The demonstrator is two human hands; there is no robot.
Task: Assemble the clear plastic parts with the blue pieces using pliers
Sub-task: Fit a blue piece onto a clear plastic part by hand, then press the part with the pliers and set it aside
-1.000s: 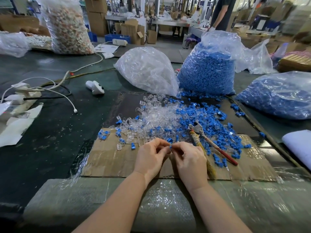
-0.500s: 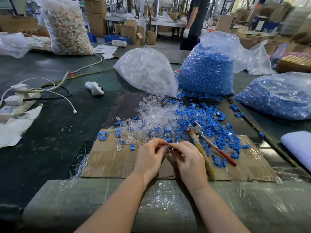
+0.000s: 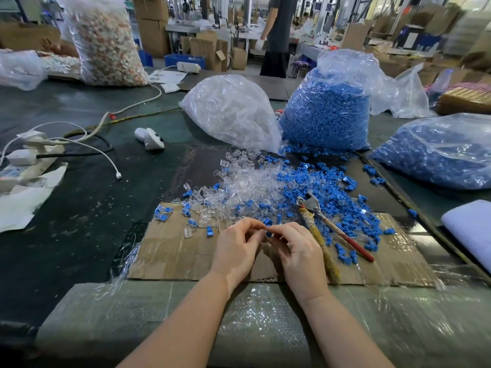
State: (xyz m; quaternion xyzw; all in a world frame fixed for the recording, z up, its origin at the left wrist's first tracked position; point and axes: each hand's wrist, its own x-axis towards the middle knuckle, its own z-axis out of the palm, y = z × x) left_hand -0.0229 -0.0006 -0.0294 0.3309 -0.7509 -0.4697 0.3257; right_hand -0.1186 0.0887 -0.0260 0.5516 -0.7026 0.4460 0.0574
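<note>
My left hand [image 3: 236, 248] and my right hand [image 3: 297, 251] meet fingertip to fingertip over the cardboard sheet [image 3: 172, 256]. Between the fingertips sits a small blue piece [image 3: 269, 234], pinched from both sides; any clear part with it is hidden by the fingers. Just beyond the hands lies a heap of clear plastic parts [image 3: 247, 184] mixed with blue pieces [image 3: 318, 187]. The pliers [image 3: 329, 224], with one red handle and one wrapped handle, lie on the cardboard to the right of my right hand, untouched.
A bag of clear parts [image 3: 233, 115] and two bags of blue pieces [image 3: 326, 115] [image 3: 441, 150] stand behind the heap. A power strip with cables [image 3: 29, 158] and a white handheld device [image 3: 150, 138] lie at left. A person [image 3: 279, 35] stands in the background.
Both hands have stayed together over the cardboard, the fingers shifting slightly around the small piece. The person in the background has walked to the left.
</note>
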